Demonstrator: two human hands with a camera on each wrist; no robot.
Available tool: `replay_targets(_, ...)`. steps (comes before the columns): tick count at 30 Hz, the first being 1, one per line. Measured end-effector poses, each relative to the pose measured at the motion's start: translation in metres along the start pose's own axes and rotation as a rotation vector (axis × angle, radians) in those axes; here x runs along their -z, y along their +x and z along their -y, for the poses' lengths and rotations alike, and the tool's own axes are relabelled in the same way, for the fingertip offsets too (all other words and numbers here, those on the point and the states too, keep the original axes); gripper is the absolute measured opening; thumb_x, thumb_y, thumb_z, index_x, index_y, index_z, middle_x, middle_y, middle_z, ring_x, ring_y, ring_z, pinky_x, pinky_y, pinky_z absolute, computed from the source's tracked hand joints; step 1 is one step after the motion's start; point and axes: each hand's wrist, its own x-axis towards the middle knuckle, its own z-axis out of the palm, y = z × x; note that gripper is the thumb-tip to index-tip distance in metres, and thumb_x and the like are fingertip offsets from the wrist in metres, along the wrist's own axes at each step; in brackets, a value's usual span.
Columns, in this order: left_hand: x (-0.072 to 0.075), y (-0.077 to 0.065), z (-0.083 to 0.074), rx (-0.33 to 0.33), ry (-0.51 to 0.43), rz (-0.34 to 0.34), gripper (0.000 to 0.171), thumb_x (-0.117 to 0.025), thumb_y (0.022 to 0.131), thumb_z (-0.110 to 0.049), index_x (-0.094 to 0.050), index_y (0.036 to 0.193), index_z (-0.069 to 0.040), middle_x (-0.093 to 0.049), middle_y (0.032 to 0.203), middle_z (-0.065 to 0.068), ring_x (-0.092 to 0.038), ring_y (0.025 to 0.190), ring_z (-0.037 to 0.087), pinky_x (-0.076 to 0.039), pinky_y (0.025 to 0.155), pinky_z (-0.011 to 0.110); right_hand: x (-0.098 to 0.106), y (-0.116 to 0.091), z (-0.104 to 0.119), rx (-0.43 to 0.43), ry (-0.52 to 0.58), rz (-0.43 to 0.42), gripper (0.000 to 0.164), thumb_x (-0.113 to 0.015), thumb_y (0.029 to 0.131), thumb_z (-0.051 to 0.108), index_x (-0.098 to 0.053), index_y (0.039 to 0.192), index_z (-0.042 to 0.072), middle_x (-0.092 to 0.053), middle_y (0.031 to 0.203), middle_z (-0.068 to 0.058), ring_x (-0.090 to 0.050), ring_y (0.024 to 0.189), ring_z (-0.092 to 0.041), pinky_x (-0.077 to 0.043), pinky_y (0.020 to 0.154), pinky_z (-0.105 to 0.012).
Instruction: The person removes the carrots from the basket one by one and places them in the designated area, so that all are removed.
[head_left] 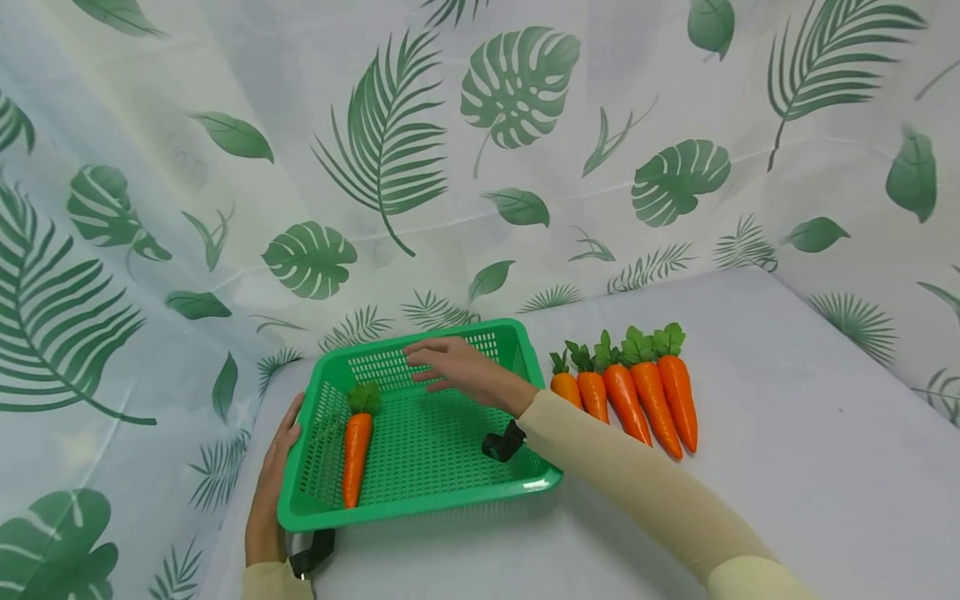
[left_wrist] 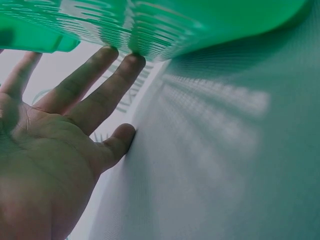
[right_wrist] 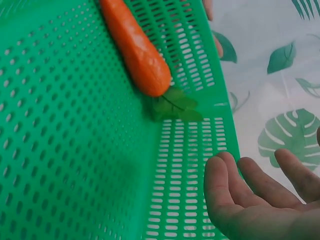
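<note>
A green plastic basket (head_left: 420, 504) with perforated walls stands on the table. One carrot (head_left: 357, 458) with a leafy green top lies inside it along the left wall. My left hand (head_left: 276, 475) is at the basket's left outer side; in the left wrist view its extended fingers (left_wrist: 95, 95) touch the perforated wall from outside. Above the basket's far part hovers my right hand (head_left: 468, 371), its fingers relaxed and holding nothing. In the right wrist view that hand (right_wrist: 265, 195) is near the rim, with the basket's carrot (right_wrist: 137, 50) beyond it.
Several carrots (head_left: 663, 404) with leafy tops lie side by side on the white table (head_left: 810, 467), right of the basket, partly behind the right forearm. Leaf-printed white sheets (head_left: 577, 200) hang behind and at both sides. Black camera mounts are on both wrists.
</note>
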Motion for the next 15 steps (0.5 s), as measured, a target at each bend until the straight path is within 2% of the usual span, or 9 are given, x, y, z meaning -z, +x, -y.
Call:
replay_targets(5,0.0,0.001,0.0,0.001,0.008,-0.01,0.061,-0.028,0.12,-0.036,-0.011,0.175,-0.014,-0.012,0.178,0.007,-0.036,0.14,0.004,-0.038,0.103,0.016,-0.006,0.007,0.0,-0.015,0.005,0.008,0.051,-0.057,0.113,0.026,-0.053,0.157,0.001,-0.048,0.161,-0.019,-0.054,0.14,-0.042,-0.049,0.11,-0.052)
replay_targets(10,-0.001,0.002,-0.001,0.006,-0.01,-0.011,0.062,-0.029,0.12,-0.036,-0.009,0.175,-0.013,-0.011,0.177,0.013,-0.04,0.138,0.006,-0.043,0.102,0.017,-0.013,0.012,-0.005,-0.032,0.026,0.027,0.05,-0.056,0.113,0.024,-0.053,0.157,0.0,-0.048,0.16,-0.023,-0.054,0.14,-0.043,-0.046,0.112,-0.056)
replay_targets(15,0.001,0.0,-0.001,0.005,0.006,-0.012,0.06,-0.028,0.12,-0.035,-0.011,0.175,-0.016,-0.011,0.178,0.011,-0.037,0.139,0.006,-0.04,0.103,0.017,-0.018,0.017,-0.011,-0.049,0.04,0.055,0.049,-0.055,0.114,0.022,-0.052,0.156,-0.003,-0.049,0.158,-0.027,-0.052,0.141,-0.047,-0.043,0.114,-0.059)
